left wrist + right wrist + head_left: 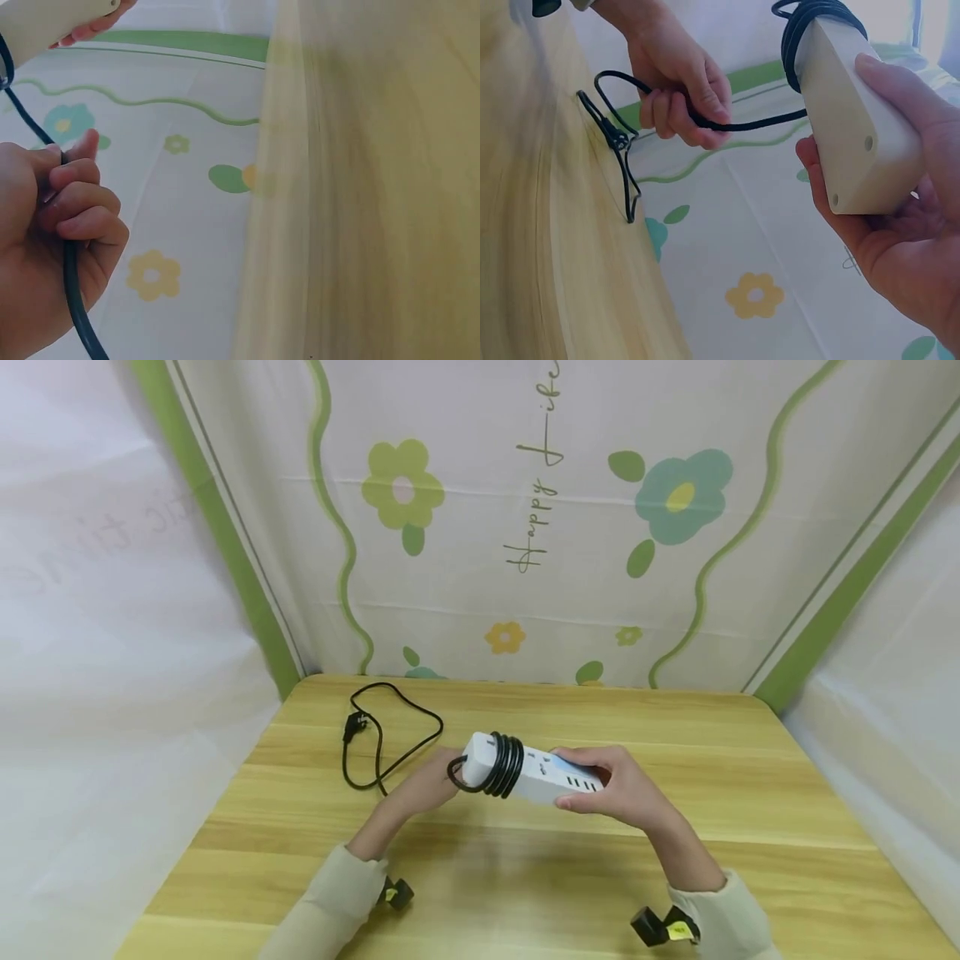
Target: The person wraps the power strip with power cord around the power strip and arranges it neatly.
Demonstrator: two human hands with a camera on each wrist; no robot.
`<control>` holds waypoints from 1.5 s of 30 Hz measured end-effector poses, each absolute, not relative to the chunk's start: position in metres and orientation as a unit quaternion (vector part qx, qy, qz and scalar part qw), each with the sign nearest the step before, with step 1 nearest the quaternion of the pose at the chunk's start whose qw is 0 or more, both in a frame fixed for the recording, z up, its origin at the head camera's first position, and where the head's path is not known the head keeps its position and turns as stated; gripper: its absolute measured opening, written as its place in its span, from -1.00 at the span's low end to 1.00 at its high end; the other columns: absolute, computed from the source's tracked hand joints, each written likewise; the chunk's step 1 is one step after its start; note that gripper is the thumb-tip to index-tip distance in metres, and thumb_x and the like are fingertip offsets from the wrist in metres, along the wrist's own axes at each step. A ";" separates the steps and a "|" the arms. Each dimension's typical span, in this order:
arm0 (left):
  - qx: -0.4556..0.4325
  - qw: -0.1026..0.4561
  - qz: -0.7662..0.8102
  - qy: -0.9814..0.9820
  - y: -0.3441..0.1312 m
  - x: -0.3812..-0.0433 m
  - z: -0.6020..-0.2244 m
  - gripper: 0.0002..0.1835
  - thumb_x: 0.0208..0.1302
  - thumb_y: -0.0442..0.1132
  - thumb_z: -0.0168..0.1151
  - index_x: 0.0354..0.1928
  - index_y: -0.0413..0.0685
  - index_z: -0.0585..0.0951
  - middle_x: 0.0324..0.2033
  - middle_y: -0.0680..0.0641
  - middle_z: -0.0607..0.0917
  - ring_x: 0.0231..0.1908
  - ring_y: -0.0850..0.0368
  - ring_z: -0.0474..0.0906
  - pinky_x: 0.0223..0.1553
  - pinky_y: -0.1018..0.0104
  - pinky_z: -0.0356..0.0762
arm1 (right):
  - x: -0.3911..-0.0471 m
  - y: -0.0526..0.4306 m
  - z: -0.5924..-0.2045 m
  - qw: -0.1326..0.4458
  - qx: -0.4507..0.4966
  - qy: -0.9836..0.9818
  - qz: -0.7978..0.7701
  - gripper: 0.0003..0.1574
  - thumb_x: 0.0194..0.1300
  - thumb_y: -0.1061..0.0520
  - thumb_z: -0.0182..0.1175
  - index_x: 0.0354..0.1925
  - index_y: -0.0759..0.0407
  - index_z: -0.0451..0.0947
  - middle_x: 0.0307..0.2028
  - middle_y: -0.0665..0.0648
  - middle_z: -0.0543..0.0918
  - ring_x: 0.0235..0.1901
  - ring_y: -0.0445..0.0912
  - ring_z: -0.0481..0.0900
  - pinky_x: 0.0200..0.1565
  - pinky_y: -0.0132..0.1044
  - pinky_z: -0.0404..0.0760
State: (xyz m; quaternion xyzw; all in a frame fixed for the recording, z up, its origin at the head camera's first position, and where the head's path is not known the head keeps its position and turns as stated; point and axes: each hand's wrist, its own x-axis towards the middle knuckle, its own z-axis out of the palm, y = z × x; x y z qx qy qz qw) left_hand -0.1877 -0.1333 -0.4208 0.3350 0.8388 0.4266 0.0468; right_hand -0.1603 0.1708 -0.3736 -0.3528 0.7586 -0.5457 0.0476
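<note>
A white power strip (542,774) is held above the table by my right hand (618,787), thumb on one side and fingers on the other. Several turns of its black cord (504,766) wrap around the strip's left end. My left hand (64,217) curls its fingers around the loose part of the cord, just off that end. In the head view the left hand is partly hidden behind the strip. The right wrist view shows the strip's plain underside (855,127) and the cord stretched from the left hand to the coils.
The rest of the cord lies in a loose loop at the table's back left, with its black plug (356,725) there. The wooden table (675,727) meets a patterned cloth (465,568) at its back edge. White cloth hangs at both sides.
</note>
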 end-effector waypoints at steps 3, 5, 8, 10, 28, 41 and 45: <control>0.329 0.063 0.413 0.847 -0.133 -0.187 -0.421 -0.73 0.60 -0.23 -0.10 -0.31 -0.10 0.50 -0.57 0.12 0.33 -0.59 0.33 0.19 -0.46 0.42 0.30 | -0.161 0.175 -0.373 0.036 -0.328 0.772 -0.543 -0.31 0.09 0.33 0.45 0.21 0.42 0.52 -0.02 0.36 0.68 -0.27 -0.15 0.61 -0.33 -0.29 0.65; 0.339 0.062 0.406 0.846 -0.132 -0.187 -0.422 -0.73 0.61 -0.24 -0.14 -0.20 -0.14 0.55 -0.56 0.12 0.34 -0.59 0.34 0.20 -0.46 0.43 0.30 | -0.162 0.177 -0.373 0.028 -0.309 0.779 -0.544 -0.30 0.11 0.32 0.44 0.22 0.42 0.50 0.00 0.43 0.66 -0.27 -0.16 0.61 -0.32 -0.30 0.65; 0.362 0.045 0.399 0.841 -0.131 -0.190 -0.425 -0.66 0.63 -0.19 -0.21 -0.12 -0.15 0.58 -0.58 0.14 0.31 -0.59 0.35 0.16 -0.48 0.45 0.26 | -0.164 0.182 -0.370 0.014 -0.283 0.784 -0.553 -0.30 0.14 0.33 0.41 0.24 0.44 0.47 0.02 0.47 0.64 -0.27 -0.15 0.61 -0.33 -0.30 0.66; 0.373 0.036 0.397 0.838 -0.130 -0.191 -0.427 -0.63 0.64 -0.17 -0.24 -0.12 -0.17 0.57 -0.59 0.15 0.28 -0.59 0.37 0.15 -0.48 0.46 0.24 | -0.165 0.185 -0.368 0.005 -0.264 0.788 -0.557 -0.30 0.16 0.33 0.40 0.25 0.43 0.46 0.03 0.47 0.63 -0.27 -0.14 0.61 -0.34 -0.30 0.66; 0.274 -0.060 0.333 0.900 -0.117 -0.165 -0.401 -0.71 0.60 -0.24 -0.11 -0.05 -0.19 0.61 -0.61 0.14 0.41 -0.63 0.39 0.16 -0.38 0.43 0.44 | -0.177 0.201 -0.367 -0.022 -0.100 0.802 -0.588 -0.19 0.30 0.10 0.37 0.40 0.29 0.32 0.25 0.40 0.49 -0.09 -0.19 0.54 -0.16 -0.40 0.64; 0.340 -0.148 0.226 0.901 -0.110 -0.148 -0.390 -0.77 0.52 -0.26 0.05 -0.39 -0.06 0.49 -0.67 0.15 0.36 -0.67 0.39 0.14 -0.60 0.56 0.20 | -0.193 0.201 -0.388 -0.036 -0.059 0.793 -0.605 -0.18 0.30 0.07 0.37 0.38 0.35 0.31 0.32 0.41 0.44 -0.11 -0.33 0.53 -0.18 -0.50 0.62; 0.356 -0.152 0.211 0.897 -0.108 -0.144 -0.387 -0.78 0.51 -0.25 0.08 -0.40 -0.06 0.49 -0.68 0.16 0.33 -0.68 0.40 0.12 -0.61 0.57 0.16 | -0.195 0.199 -0.393 -0.031 -0.058 0.798 -0.599 -0.15 0.28 0.04 0.39 0.39 0.33 0.31 0.32 0.39 0.45 -0.10 -0.26 0.54 -0.18 -0.48 0.63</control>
